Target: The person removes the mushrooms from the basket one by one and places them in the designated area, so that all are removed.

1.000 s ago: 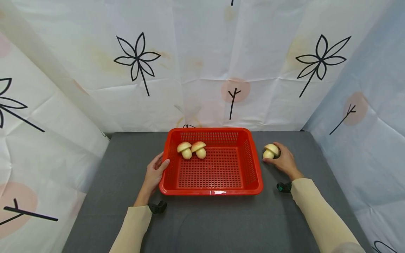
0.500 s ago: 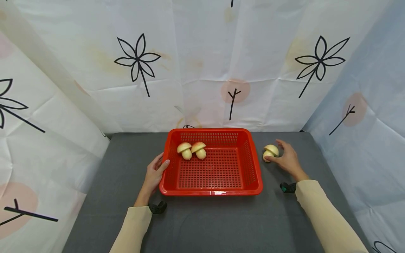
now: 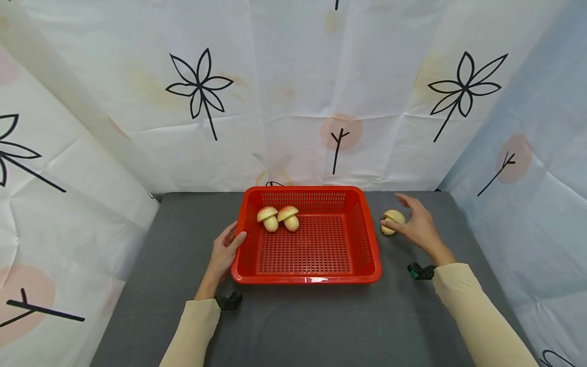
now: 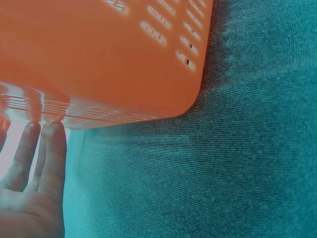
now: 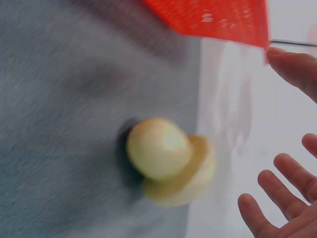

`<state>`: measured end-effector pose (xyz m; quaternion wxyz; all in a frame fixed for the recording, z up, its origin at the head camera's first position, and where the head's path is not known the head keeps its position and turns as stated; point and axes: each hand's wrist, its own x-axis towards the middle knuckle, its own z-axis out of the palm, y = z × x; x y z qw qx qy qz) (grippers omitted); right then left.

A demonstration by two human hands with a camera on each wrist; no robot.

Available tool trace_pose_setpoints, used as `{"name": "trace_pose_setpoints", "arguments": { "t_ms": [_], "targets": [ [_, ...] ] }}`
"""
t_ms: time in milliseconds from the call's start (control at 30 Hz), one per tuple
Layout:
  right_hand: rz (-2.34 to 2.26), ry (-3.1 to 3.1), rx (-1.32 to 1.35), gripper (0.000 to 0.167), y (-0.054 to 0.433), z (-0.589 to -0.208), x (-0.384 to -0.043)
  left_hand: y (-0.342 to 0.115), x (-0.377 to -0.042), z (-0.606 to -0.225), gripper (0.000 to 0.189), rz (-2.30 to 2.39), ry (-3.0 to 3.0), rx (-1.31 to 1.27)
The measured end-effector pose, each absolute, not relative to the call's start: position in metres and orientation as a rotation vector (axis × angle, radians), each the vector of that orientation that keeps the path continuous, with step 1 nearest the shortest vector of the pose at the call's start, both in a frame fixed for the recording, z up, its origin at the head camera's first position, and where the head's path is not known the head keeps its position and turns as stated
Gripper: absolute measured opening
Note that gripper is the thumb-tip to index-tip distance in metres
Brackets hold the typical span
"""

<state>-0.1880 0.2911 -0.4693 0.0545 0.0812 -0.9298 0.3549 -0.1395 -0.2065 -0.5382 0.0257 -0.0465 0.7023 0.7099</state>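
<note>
A red plastic basket (image 3: 302, 278) with perforated walls stands on the grey cloth-covered table. My left hand (image 3: 224, 250) holds its left side, thumb over the rim. In the left wrist view the straight fingers (image 4: 53, 158) meet the outer wall. Two toy mushrooms (image 3: 268, 218) with reddish-yellow caps lie side by side inside, toward the back left. Right of the basket, a third toy mushroom (image 3: 394, 216), pale yellow, lies on the table. Close above and beside it is my right hand (image 3: 418, 224), fingers spread. The right wrist view shows a gap between this mushroom (image 5: 163, 153) and the fingers.
White cloth (image 3: 293, 102) with leaf prints hangs behind the table and at both sides. A thin dark wire (image 3: 274, 182) shows behind the basket. Grey table surface (image 3: 293, 326) extends in front of the basket.
My right hand has let go of the pale mushroom, leaving it on the table, and has drawn back slightly to the right, fingers spreading. The left hand and basket have stayed put.
</note>
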Motion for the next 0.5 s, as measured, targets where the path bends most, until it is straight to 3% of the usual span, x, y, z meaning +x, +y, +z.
{"name": "trace_pose_setpoints", "arguments": {
  "t_ms": [500],
  "targets": [
    [1.137,-2.836,0.478,0.085,0.232,-0.435,-0.191,-0.206,-0.139,-0.538,0.060,2.199,2.176,-0.138]
  ]
}}
